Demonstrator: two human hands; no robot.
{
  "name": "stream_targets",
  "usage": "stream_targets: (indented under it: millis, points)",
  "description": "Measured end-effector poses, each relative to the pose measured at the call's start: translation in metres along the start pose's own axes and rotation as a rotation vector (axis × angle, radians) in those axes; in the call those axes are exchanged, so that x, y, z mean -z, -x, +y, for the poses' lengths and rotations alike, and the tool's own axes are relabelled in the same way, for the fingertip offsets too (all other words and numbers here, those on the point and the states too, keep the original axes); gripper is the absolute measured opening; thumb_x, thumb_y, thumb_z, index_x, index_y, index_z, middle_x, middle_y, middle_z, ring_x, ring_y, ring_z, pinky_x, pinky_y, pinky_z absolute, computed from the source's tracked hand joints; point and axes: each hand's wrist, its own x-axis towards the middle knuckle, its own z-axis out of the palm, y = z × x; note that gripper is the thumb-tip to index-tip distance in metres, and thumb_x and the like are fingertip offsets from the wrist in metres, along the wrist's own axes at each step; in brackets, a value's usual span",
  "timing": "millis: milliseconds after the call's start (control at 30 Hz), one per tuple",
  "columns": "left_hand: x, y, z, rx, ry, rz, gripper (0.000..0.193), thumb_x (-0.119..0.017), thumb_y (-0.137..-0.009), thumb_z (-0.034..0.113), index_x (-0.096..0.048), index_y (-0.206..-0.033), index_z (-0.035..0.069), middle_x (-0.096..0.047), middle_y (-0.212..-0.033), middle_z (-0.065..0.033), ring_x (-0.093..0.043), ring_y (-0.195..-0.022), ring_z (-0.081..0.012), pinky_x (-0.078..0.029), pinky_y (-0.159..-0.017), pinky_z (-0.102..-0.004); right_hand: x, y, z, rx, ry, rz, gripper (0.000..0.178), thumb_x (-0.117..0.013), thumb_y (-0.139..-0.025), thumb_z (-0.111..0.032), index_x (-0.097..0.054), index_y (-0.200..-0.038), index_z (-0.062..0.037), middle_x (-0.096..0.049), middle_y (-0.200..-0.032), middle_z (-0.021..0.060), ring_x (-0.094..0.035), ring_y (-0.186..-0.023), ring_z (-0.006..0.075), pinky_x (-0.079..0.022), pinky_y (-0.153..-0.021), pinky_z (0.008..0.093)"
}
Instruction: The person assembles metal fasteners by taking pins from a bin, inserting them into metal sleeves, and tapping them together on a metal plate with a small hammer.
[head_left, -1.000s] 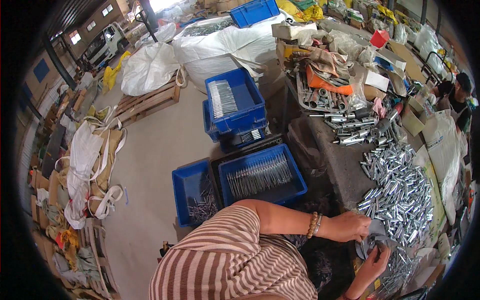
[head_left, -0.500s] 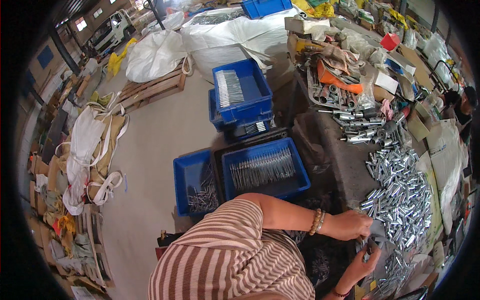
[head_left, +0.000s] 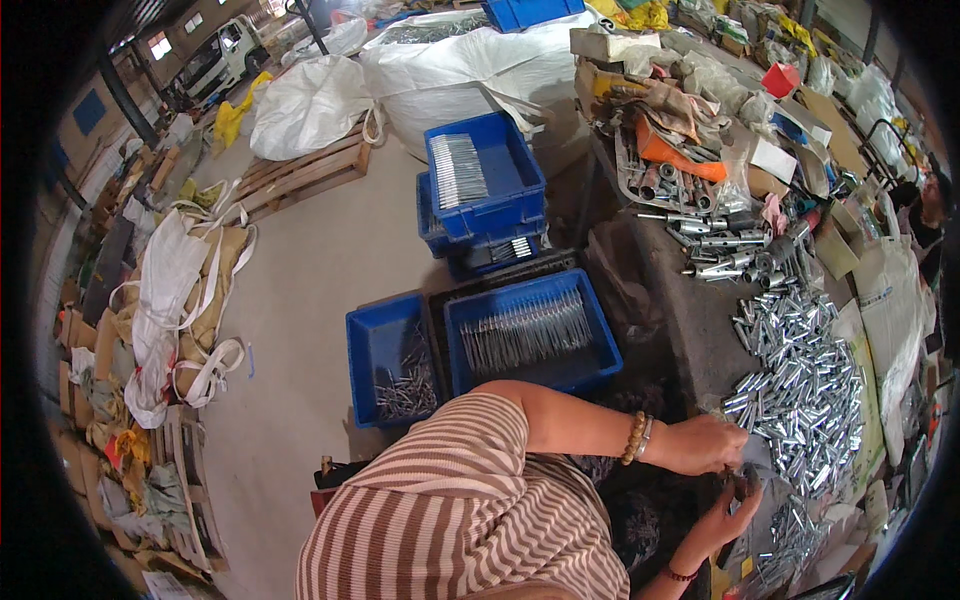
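My left hand [head_left: 702,446], with a beaded bracelet at the wrist, reaches across to the bench, its fingers pinched downward. Just below it is my right hand [head_left: 728,518], a dark red bracelet at its wrist, fingers curled closed. The two hands almost meet at the fingertips. Whatever they hold is small, dark and mostly hidden. A large heap of shiny metal sleeves [head_left: 800,385] lies right beside them. Closer to my right hand is a smaller pile of thin metal pieces [head_left: 790,540].
Left of the bench, a blue tray [head_left: 590,362] holds a row of thin metal rods. Next to it stands a blue bin [head_left: 362,370] with loose metal pieces. Stacked blue crates [head_left: 515,170] rise behind. Steel tool parts [head_left: 725,245] crowd the far bench. A wooden pallet [head_left: 330,175] lies on the floor.
My right hand has shifted up slightly and turned, its fingers curling in closer to my left hand. My left hand has hardly moved.
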Motion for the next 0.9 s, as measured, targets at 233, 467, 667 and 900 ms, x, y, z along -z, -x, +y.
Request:
stream_targets:
  millis: [233,467,667,900]
  points:
    - [0.004,-0.001,0.005,0.008,0.007,0.007,0.01,-0.075,-0.084,0.012,-0.067,-0.085,0.005,-0.058,-0.097,-0.0124,-0.063,-0.095,-0.034,-0.051,-0.077,-0.0473,0.001,-0.002,0.012,0.084,0.083,-0.011,0.039,-0.069,-0.099,-0.001,-0.059,-0.136,0.0081,-0.071,-0.117,0.0206,-0.071,-0.102,0.0299,-0.056,-0.091,0.0408]
    - [-0.002,-0.001,0.001,0.017,-0.015,0.011,0.008,-0.071,-0.085,0.011,-0.067,-0.083,0.005,-0.058,-0.095,-0.0121,-0.062,-0.094,-0.0339,-0.05,-0.076,-0.0475,0.002,0.001,0.015,0.186,0.179,-0.007,0.031,-0.067,-0.1,0.0,-0.062,-0.129,0.0079,-0.069,-0.116,0.0222,-0.067,-0.105,0.0364,-0.053,-0.094,0.0455]
    - [-0.001,-0.002,0.0,0.011,-0.026,0.011,0.009,-0.071,-0.084,0.011,-0.066,-0.081,0.004,-0.058,-0.094,-0.0122,-0.062,-0.093,-0.0336,-0.051,-0.077,-0.0468,0.003,-0.002,0.007,0.185,0.17,-0.036,0.027,-0.066,-0.099,0.002,-0.062,-0.125,0.0072,-0.068,-0.113,0.0218,-0.066,-0.104,0.0381,-0.052,-0.093,0.0468]
    - [0.001,-0.001,0.0,0.017,-0.007,0.007,0.008,-0.072,-0.084,0.012,-0.067,-0.083,0.005,-0.058,-0.095,-0.0124,-0.062,-0.095,-0.0338,-0.051,-0.079,-0.0471,0.003,0.0,-0.003,0.153,0.1,0.009,0.026,-0.067,-0.098,0.002,-0.062,-0.123,0.0066,-0.067,-0.106,0.0205,-0.063,-0.099,0.0395,-0.05,-0.089,0.0494]
